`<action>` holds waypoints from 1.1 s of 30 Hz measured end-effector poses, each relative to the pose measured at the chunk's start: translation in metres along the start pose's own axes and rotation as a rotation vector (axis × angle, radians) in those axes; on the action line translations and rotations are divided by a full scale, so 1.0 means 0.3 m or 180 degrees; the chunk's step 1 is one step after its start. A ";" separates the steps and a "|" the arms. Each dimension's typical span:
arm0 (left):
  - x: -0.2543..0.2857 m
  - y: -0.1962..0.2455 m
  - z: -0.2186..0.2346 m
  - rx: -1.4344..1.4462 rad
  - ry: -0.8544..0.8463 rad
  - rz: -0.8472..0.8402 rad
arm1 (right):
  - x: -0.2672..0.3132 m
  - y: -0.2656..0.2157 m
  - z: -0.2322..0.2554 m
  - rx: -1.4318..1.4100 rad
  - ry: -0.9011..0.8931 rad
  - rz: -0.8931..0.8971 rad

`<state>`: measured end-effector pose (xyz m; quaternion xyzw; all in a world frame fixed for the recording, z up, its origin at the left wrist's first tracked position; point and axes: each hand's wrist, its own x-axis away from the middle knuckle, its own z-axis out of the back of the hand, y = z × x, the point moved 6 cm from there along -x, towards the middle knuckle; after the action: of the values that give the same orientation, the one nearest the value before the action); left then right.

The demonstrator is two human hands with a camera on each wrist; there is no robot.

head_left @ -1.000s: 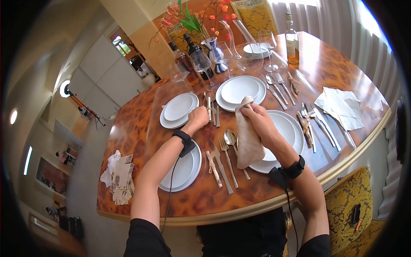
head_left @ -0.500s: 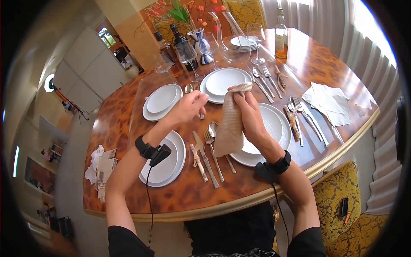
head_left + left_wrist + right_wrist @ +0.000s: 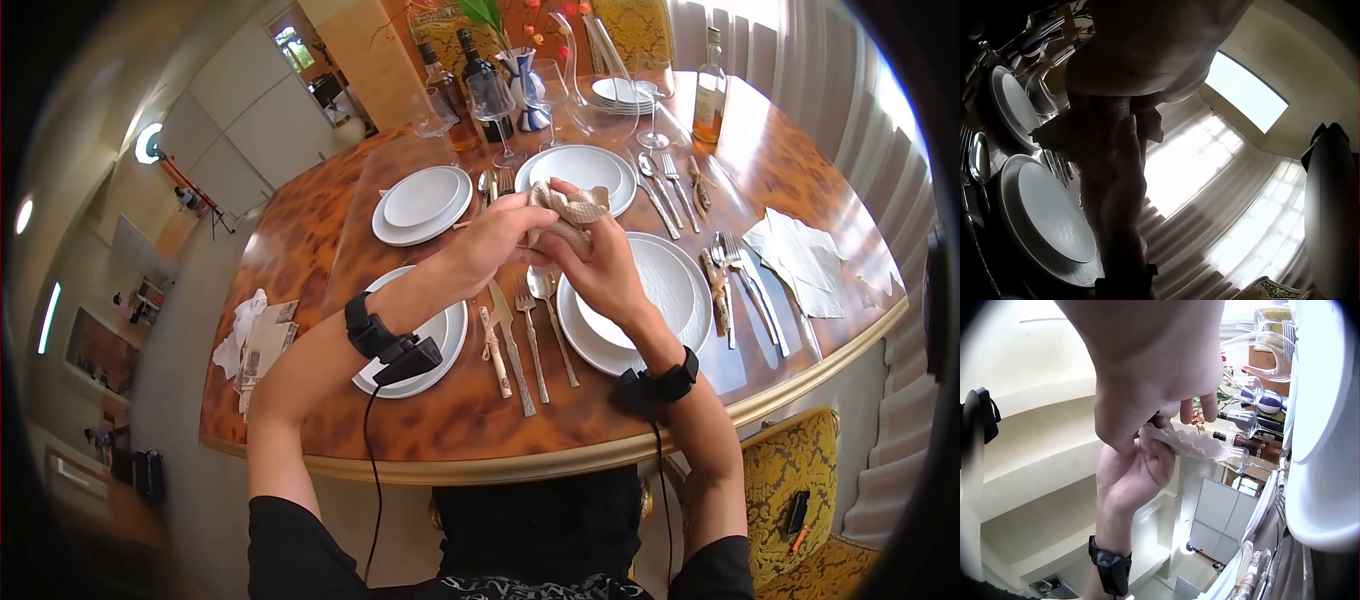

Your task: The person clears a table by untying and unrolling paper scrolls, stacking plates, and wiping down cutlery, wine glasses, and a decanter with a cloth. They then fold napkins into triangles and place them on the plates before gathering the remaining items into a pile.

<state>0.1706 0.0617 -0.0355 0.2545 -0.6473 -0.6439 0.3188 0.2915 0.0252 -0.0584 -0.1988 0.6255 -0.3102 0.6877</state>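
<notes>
A beige woven cloth napkin [image 3: 572, 203] is bunched between both hands above the near plates. My left hand [image 3: 495, 240] grips its left side, with the thumb lying across the fabric. From the right, my right hand [image 3: 608, 275] holds the other side, its fingers curled into the folds. In the right wrist view a ruffled edge of the napkin [image 3: 1191, 444] sticks out past the hands. The left wrist view is dark, with the napkin [image 3: 1063, 134] showing beside my right hand [image 3: 1119, 187]. Under the hands, a stacked plate setting [image 3: 690, 345] stands beside a spoon [image 3: 545, 288] and fork [image 3: 527, 300].
More stacked plates [image 3: 385, 228] and cutlery sets surround the hands. Wine glasses [image 3: 492, 100], dark bottles [image 3: 468, 62], a glass decanter [image 3: 600, 120] and a whisky bottle [image 3: 710, 95] stand farther back. White paper napkins [image 3: 800, 260] lie right; patterned papers [image 3: 265, 345] lie left.
The left hand has come away from the cutlery at the far setting and moved right onto the napkin. The napkin, hanging long from the right hand before, is now gathered up between both hands.
</notes>
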 end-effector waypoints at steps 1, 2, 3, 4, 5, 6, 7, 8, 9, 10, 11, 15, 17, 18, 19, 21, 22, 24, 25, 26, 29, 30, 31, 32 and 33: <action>0.017 0.015 0.012 -0.0003 0.0043 -0.0015 | -0.018 0.008 -0.012 -0.0091 -0.0035 -0.0150; 0.032 0.034 0.022 -0.0052 0.0091 -0.0119 | -0.035 -0.019 -0.021 0.0172 -0.0052 0.0192; 0.045 0.055 0.028 -0.0108 0.0129 -0.0219 | -0.055 -0.024 -0.038 0.0152 -0.0058 0.0208; 0.064 0.083 0.043 -0.0285 0.0211 -0.0309 | -0.074 -0.023 -0.054 -0.0001 -0.0029 0.0172; 0.079 0.092 0.062 -0.0296 0.0222 -0.0299 | -0.090 -0.023 -0.069 -0.0154 0.0003 0.0126; 0.095 0.105 0.086 -0.0279 0.0295 -0.0373 | -0.105 -0.051 -0.077 0.0082 0.0111 0.0439; 0.112 0.117 0.109 -0.0259 0.0349 -0.0447 | -0.111 -0.053 -0.099 0.0082 0.0123 0.0430; 0.131 0.121 0.131 -0.0194 0.0346 -0.0419 | -0.111 -0.039 -0.117 -0.0199 0.0113 0.0187; 0.152 0.128 0.144 -0.0165 0.0280 -0.0406 | -0.105 -0.022 -0.128 -0.0455 0.0109 -0.0065; 0.178 0.140 0.166 -0.0485 0.0420 -0.0379 | -0.088 -0.008 -0.140 -0.0548 0.0088 -0.0280; 0.204 0.150 0.191 -0.0795 0.0561 -0.0364 | -0.069 0.022 -0.156 -0.0662 0.0092 -0.0401; 0.322 0.199 0.336 -0.1387 0.1124 -0.0497 | -0.020 0.042 -0.167 -0.1182 -0.0062 -0.0999; 0.392 0.215 0.437 -0.1361 0.1442 -0.0609 | -0.012 0.025 -0.151 -0.1415 -0.0085 -0.1044; 0.432 0.228 0.482 -0.1356 0.1592 -0.0617 | -0.007 0.032 -0.139 -0.1487 -0.0023 -0.1096; 0.474 0.241 0.524 -0.1358 0.1752 -0.0627 | -0.004 0.036 -0.131 -0.1469 -0.0021 -0.1104; 0.549 0.255 0.599 -0.1369 0.1884 -0.0653 | 0.003 0.067 -0.127 -0.1620 0.0041 -0.1483; 0.585 0.261 0.629 -0.1390 0.2023 -0.0671 | 0.003 0.081 -0.129 -0.1619 0.0039 -0.1484; 0.640 0.268 0.653 -0.1351 0.2118 -0.0696 | -0.001 0.110 -0.127 -0.1404 0.0144 -0.1349; 0.664 0.270 0.665 -0.1312 0.2210 -0.0720 | -0.003 0.117 -0.122 -0.1295 0.0197 -0.1283; 0.681 0.274 0.674 -0.1406 0.2211 -0.0767 | -0.002 0.127 -0.119 -0.1292 0.0196 -0.1289; 0.706 0.300 0.636 -0.1551 0.2420 -0.0788 | -0.001 0.137 -0.118 -0.1285 0.0147 -0.1328; 0.712 0.297 0.647 -0.1546 0.2426 -0.0775 | -0.004 0.142 -0.118 -0.1320 0.0183 -0.1339; 0.715 0.303 0.660 -0.1587 0.2323 -0.0893 | -0.003 0.143 -0.118 -0.1355 0.0218 -0.1349; 0.715 0.309 0.667 -0.1630 0.2218 -0.1012 | 0.001 0.141 -0.117 -0.1357 0.0211 -0.1358; 0.715 0.310 0.673 -0.1627 0.2223 -0.1004 | -0.002 0.120 -0.115 -0.1449 0.0190 -0.1392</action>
<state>-0.1143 0.0423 0.0817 0.4648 -0.2750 -0.6992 0.4685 0.2641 0.0557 -0.0866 -0.4682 0.6412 -0.3085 0.5239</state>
